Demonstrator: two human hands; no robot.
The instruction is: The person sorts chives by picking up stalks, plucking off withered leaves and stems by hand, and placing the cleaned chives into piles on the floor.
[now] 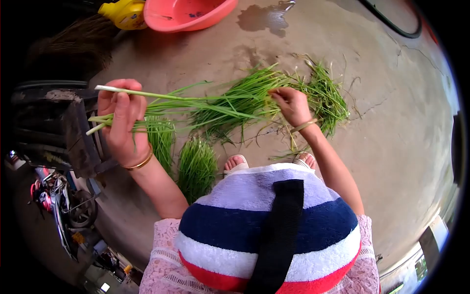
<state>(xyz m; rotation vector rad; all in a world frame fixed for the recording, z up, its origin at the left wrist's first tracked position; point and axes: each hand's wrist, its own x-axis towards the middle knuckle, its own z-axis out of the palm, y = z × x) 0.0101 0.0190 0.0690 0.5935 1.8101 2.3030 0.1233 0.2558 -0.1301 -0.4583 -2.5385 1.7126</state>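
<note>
Concrete floor [391, 117] | pink basin [196, 23], green piles [325, 100] | left hand [123, 117] clasping stalks [164, 94], right hand [292, 105] pinching tips [267, 97]

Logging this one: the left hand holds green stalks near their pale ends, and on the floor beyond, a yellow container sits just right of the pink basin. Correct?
Not quite: the head view shows the yellow container just left of the pink basin. The rest is right: the left hand holds green stalks near their pale ends.
</note>
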